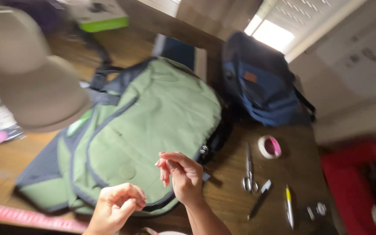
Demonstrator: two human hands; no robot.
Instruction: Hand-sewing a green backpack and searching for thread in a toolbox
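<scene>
A green backpack (153,117) with grey trim lies flat on the wooden table (236,204). My left hand (116,206) hovers over its lower edge, fingertips pinched together. Just to the right, my right hand (181,174) is raised above the backpack's near corner, its fingers curled and pinched too. Whatever sits between the fingers of either hand is too small and blurred to make out. A zipper pull (203,150) shows at the backpack's right edge, close to my right hand.
A blue backpack (260,82) stands at the table's far side. Scissors (249,174), a roll of pink tape (270,146), a dark pen (260,199) and a yellow-white pen (289,206) lie to the right. A beige cap (27,74) rests at the left.
</scene>
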